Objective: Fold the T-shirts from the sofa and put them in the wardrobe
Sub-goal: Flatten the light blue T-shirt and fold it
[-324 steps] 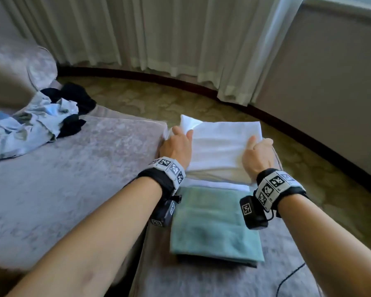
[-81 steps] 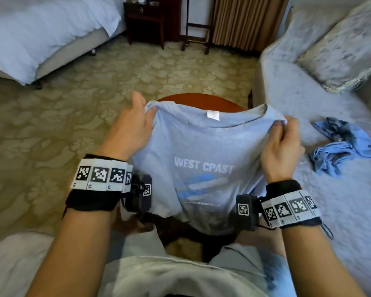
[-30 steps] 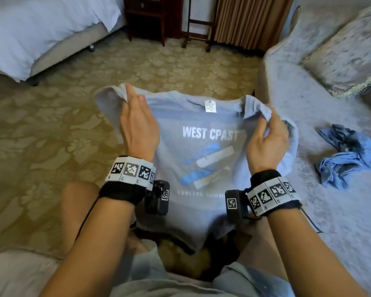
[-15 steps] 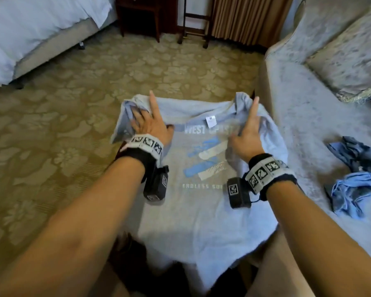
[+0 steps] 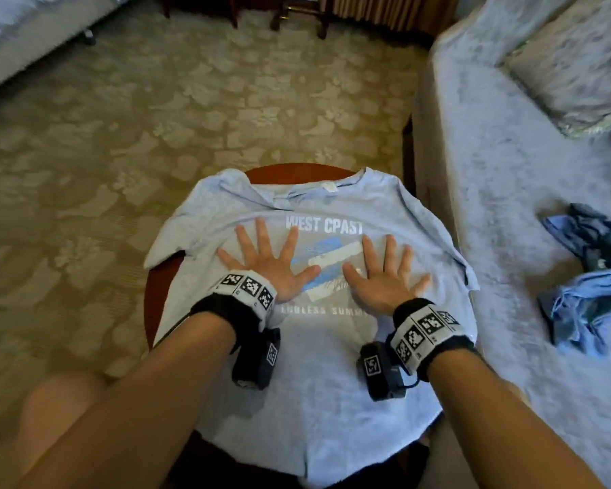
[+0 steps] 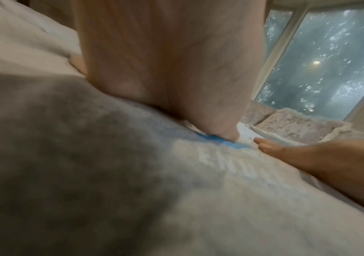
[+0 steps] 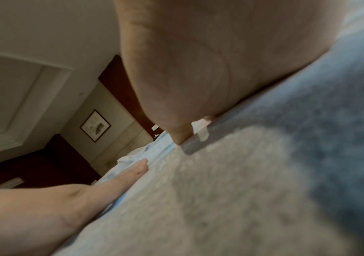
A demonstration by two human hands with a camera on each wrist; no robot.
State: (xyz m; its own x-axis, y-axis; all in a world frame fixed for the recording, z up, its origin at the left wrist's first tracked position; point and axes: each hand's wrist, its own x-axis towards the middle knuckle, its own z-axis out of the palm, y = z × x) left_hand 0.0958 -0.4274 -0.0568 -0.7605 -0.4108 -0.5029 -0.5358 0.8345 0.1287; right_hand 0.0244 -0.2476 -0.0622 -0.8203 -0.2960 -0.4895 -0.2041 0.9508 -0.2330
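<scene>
1. Both palms press flat, fingers spread: left hand (image 5: 268, 266) and right hand (image 5: 385, 280) grip nothing, resting on the light blue T-shirt (image 5: 332, 382).
2. Shirt lies print-up over a round wooden table (image 5: 156, 294), beside the sofa (image 5: 491, 192).

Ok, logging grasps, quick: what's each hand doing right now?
Left hand: open, fingers spread, pressing flat on the T-shirt.
Right hand: open, fingers spread, pressing flat on it too.
</scene>
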